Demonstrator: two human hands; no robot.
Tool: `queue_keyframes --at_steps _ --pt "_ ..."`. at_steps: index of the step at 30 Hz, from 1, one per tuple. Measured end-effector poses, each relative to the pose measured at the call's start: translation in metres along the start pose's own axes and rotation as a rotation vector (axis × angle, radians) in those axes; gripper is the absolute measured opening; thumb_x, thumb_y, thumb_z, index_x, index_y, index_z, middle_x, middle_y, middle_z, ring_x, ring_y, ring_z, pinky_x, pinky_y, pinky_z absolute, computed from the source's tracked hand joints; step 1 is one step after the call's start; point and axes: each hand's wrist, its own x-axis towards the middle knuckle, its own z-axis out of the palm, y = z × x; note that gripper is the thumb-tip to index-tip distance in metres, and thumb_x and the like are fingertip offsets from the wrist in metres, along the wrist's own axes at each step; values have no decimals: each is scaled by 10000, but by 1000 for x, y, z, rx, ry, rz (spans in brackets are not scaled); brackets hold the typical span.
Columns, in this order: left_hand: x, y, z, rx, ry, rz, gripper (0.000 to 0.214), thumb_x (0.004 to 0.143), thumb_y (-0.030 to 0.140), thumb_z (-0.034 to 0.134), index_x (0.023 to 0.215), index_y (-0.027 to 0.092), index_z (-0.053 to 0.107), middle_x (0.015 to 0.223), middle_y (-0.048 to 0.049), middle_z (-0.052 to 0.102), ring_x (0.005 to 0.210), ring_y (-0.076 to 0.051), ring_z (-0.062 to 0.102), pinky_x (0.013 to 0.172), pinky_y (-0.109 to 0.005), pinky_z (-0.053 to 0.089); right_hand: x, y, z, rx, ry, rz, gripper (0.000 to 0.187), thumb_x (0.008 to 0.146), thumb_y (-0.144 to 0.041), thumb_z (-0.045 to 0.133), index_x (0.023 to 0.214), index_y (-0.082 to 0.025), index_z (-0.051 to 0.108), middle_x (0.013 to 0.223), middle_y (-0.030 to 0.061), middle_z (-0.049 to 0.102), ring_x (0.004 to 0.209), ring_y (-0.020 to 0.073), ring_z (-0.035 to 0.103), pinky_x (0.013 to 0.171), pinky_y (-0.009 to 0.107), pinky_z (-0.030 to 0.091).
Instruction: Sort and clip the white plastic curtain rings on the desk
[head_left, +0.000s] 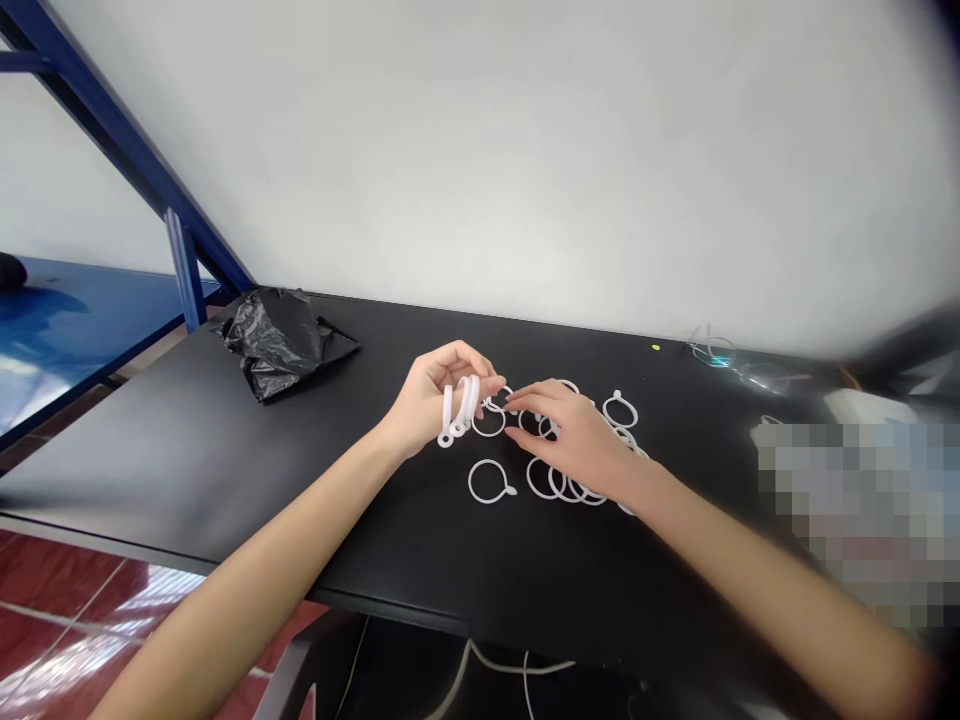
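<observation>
Several white plastic curtain rings [466,405], each with a small eyelet, hang around the thumb of my left hand [431,390]. That hand is raised over the table with its fingers curled. My right hand [574,435] is just to the right, palm down, its thumb and fingers apart beside a white ring [489,434]. No ring is plainly gripped in it. More rings [566,485] lie overlapping under and around the right hand, which partly hides them. One single ring [487,482] rests nearer the front, and another ring [620,410] lies to the right.
A crumpled black plastic bag [277,340] sits at the back left of the black table [225,450]. Clear glasses [739,370] lie at the back right, near a blurred-out patch. A white wall [525,180] stands behind. A chair [322,650] and cables [480,660] show below the front edge.
</observation>
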Motion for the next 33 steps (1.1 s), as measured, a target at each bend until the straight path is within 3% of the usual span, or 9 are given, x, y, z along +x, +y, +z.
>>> queue_keyframes --at_steps 2,5,8,10,13,17,21,29,33 --pt "0 2 -1 86 -30 76 284 751 266 777 727 162 514 771 0 621 591 -89 592 517 -208 493 11 -1 7 -100 -28 13 101 884 -254 636 958 -196 674 931 57 703 885 230 605 793 373 475" --pt "-2 4 -3 436 -11 362 259 779 243 762 713 162 525 795 -22 623 718 -122 606 659 -259 517 28 -2 17 -306 -145 30 166 883 -325 623 819 -176 658 795 63 647 790 234 565 724 361 409" --pt "-5 3 -3 795 4 654 147 822 190 711 784 166 571 842 -43 640 758 -137 601 699 -284 502 41 -3 24 -415 -242 45 194 882 -228 560 705 -168 611 745 72 616 752 230 549 694 351 362" --pt "-6 2 -3 901 -8 746 90 846 169 671 857 176 582 871 -47 646 777 -144 607 709 -292 503 45 -3 24 -424 -268 59 183 841 -155 552 662 -170 579 706 64 609 735 221 550 688 343 356" --pt "-7 3 -4 915 -4 737 94 868 130 606 938 185 579 905 -50 641 819 -154 612 743 -305 512 43 -4 12 -312 -259 95 104 777 -142 591 681 -180 582 713 37 633 745 200 567 683 313 386" --pt "-8 9 -3 850 -83 617 256 829 75 534 1059 187 555 1026 -81 615 950 -191 595 830 -355 516 33 -9 -19 110 -198 277 14 761 -190 628 773 -191 635 777 16 659 688 152 559 619 276 424" --pt "-11 10 -1 811 -184 535 392 775 75 526 1152 183 517 1130 -103 587 1038 -226 560 895 -401 496 25 -14 -43 351 -232 278 61 772 -240 656 794 -183 647 735 9 622 622 123 505 556 260 409" --pt "-16 7 9 781 -218 459 258 825 260 638 1055 181 551 973 -52 638 857 -185 569 797 -344 482 21 -13 -46 467 -262 262 127 749 -266 732 804 -184 652 674 -20 565 558 89 442 514 242 365" --pt "-16 2 12 858 -128 500 188 808 152 591 990 187 562 891 -24 659 773 -161 565 727 -312 460 19 -13 -46 522 -251 257 158 745 -284 753 813 -183 652 651 -28 549 551 86 424 511 240 361"
